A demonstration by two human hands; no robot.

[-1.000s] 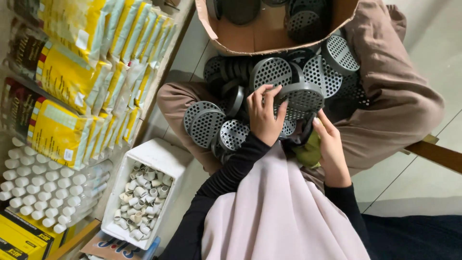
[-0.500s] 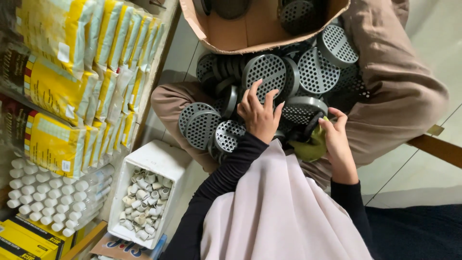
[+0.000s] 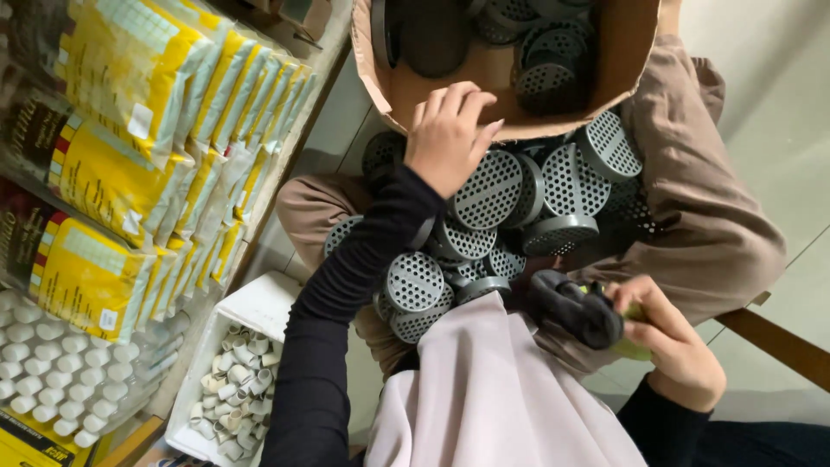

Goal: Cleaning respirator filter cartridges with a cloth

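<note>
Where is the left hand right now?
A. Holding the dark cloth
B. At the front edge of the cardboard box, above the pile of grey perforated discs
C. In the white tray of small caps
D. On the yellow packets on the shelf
B: the left hand rests at the front edge of the cardboard box, above the grey perforated discs; the dark cloth is in the right hand.

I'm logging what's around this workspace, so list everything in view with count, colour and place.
perforated round caps: many, grey, heaped on the lap
cardboard box: one, brown, top centre, more caps inside
dark cloth: one, charcoal, in the right hand
packets: many, yellow, shelves at left
white tray: one, low left, full of small white fittings
bagged white fittings: many, far left
left hand: at the box's front edge
right hand: fingers closed on the cloth
</note>
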